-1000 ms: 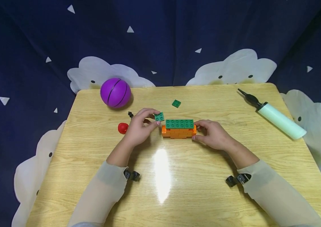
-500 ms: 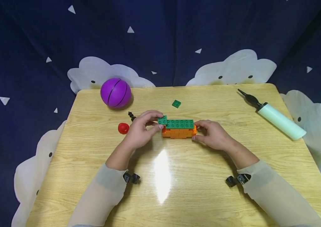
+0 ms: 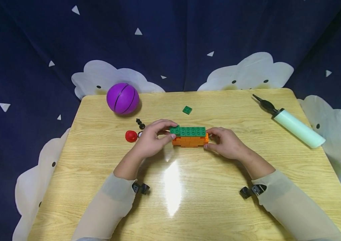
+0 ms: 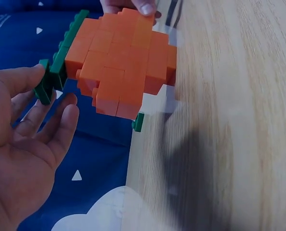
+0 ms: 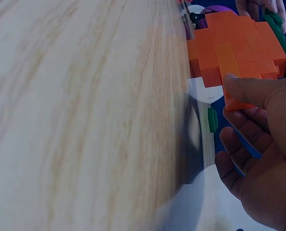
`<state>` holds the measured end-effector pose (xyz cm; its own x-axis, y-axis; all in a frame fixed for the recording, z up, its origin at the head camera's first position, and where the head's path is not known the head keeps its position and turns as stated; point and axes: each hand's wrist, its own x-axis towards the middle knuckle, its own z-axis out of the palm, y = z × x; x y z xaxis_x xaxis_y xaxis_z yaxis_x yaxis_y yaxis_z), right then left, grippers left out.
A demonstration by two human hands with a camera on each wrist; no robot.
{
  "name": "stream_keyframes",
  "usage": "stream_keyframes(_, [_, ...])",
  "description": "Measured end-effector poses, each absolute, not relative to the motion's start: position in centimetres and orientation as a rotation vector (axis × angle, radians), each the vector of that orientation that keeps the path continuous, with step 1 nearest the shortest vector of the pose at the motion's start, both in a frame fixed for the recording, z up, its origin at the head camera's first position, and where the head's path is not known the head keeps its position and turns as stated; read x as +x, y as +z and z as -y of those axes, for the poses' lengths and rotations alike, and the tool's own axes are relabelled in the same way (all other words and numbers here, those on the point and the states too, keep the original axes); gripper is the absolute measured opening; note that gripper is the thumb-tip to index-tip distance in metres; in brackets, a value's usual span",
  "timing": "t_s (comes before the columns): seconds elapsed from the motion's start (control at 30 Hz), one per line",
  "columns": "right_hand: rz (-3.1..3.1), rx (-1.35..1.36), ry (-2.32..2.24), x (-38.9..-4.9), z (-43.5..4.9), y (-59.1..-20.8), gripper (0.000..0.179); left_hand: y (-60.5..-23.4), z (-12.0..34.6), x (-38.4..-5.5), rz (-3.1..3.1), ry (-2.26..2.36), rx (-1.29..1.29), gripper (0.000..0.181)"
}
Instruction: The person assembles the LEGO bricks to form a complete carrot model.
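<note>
My left hand pinches a small square green toy brick between thumb and fingers. That brick overlaps the left end of a row of green bricks crowning an orange brick structure. In the left wrist view the held brick is just above the green row; whether they touch I cannot tell. The orange structure is stepped and stands upright on the table. Gripping its right end is my right hand, with the thumb on its near face.
Behind the structure lies a loose green brick. To the left are a purple ball, a red object and a black beaded piece. A pale green hand pump rests at the right. A dark curtain hangs beyond the wooden table.
My left hand has moved right and slightly nearer, bringing the small green brick from beside the structure to over the green row's left end. The right hand has held still.
</note>
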<state>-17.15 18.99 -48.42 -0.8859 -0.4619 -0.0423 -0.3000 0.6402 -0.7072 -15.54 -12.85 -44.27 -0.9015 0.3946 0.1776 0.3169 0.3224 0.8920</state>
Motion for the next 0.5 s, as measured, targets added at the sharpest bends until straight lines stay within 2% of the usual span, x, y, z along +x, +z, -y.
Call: stream_keyframes(0.5, [-2.642, -0.624, -1.077, -17.16, -19.1, -48.44, 0.053, -44.49, 12.14, -15.95, -2.459, 1.693, 0.607, 0.028])
